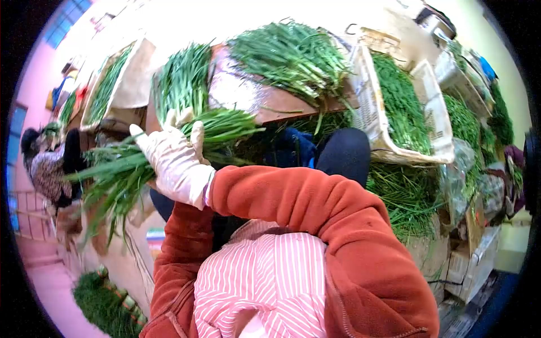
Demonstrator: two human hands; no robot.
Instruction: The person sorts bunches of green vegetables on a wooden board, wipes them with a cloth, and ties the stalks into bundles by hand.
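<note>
My right hand (176,163), in a white glove, reaches across to the left and grips a bunch of long, flat green leaves that look like garlic chives (115,169). Loose leaf ends fan out to the lower left, while paler, tighter stalks stick out to the right. My left arm (186,239) runs up beneath my right wrist. The right hand hides most of my left hand, so its grip cannot be made out. Just beyond, a pile of chives (181,81) lies on the board, with a larger pile (290,56) to its right.
The brown board (234,84) looks wet. White crates of greens stand on the right (386,135) and left (127,73). Loose greens (403,197) lie beside my right knee. Tied bunches (107,304) are on the floor, lower left. Another person (51,163) sits at far left.
</note>
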